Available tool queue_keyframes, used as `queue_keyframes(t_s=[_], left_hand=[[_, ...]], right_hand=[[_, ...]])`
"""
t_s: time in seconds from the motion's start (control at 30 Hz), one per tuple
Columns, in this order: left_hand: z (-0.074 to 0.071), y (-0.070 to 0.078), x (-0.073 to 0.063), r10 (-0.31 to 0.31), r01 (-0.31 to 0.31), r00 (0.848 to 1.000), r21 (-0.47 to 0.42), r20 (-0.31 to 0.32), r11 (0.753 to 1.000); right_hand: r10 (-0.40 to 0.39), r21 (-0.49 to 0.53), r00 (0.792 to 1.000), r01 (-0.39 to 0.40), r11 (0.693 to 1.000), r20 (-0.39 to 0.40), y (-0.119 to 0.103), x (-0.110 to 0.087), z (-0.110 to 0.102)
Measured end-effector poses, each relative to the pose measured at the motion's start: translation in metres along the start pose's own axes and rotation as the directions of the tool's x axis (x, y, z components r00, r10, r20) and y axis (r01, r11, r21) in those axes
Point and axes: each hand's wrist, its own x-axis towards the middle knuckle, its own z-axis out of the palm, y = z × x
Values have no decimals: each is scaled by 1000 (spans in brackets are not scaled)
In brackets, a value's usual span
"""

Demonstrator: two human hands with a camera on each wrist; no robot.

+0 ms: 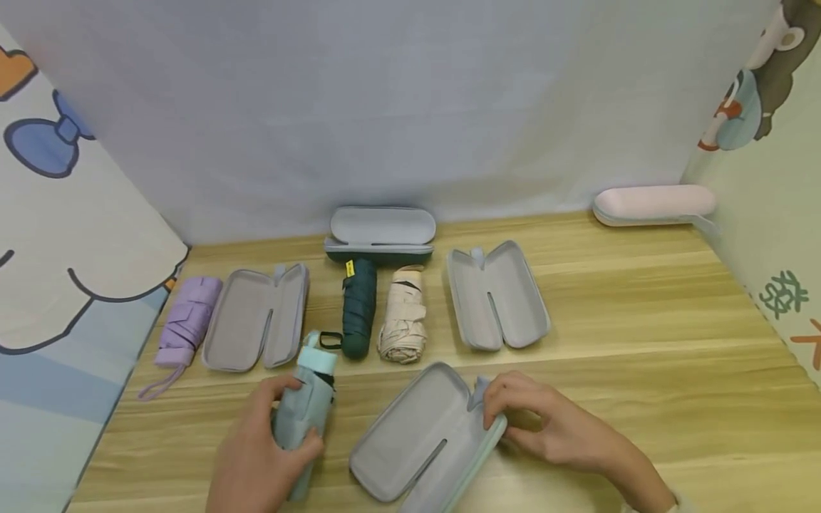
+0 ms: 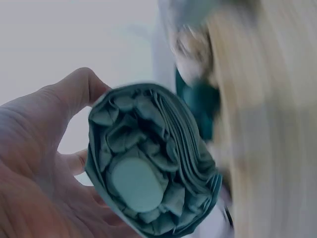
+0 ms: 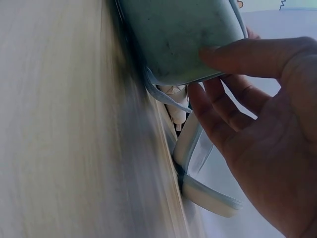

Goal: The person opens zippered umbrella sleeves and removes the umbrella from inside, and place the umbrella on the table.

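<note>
In the head view my left hand [image 1: 259, 445] grips a folded light blue-green umbrella [image 1: 306, 406], its pale cap pointing away from me. The left wrist view shows the rolled end of that umbrella [image 2: 136, 183] with thumb and fingers around its side. To the right, my right hand [image 1: 545, 420] pinches the edge of an open hard case [image 1: 410, 434], grey inside and pale green outside. The right wrist view has the thumb on the outer shell of this case [image 3: 183, 44] and fingers at its rim.
Behind lie a purple umbrella [image 1: 191, 313], a dark green umbrella [image 1: 358, 306] and a cream umbrella [image 1: 404, 317]. Open cases stand at left [image 1: 237, 320], at the back [image 1: 383, 225] and at right [image 1: 497, 296]. A closed pink case [image 1: 654, 204] sits at the far right against the wall.
</note>
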Motion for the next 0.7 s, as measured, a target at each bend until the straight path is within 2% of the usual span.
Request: queue_keyframes(t_s=[0.2,0.27,0.37,0.43,0.5,0.63,0.7], left_hand=[[-13,-46,7,-53,59,994,69,-92,996],[-18,-60,10,-92,100,992,94,-87,991],[-30,-85,17,-199,199,980,155,-15,968],[-38,-103,22,-281,264,958,208,56,942],[-45,-120,26,-330,295,937,244,114,924],[-47,-148,26,-353,307,924,266,146,914],[-46,-156,24,-352,309,927,275,127,911]], right_hand=[[12,15,1000,-12,1000,1,0,0,3],[16,23,1000,-16,1000,3,1,1,4],[20,29,1000,-20,999,7,2,1,5],[20,32,1000,-21,999,9,2,2,6],[18,32,1000,-19,999,9,2,2,7],[17,32,1000,-17,999,10,2,3,8],[18,32,1000,-18,999,11,3,3,8]])
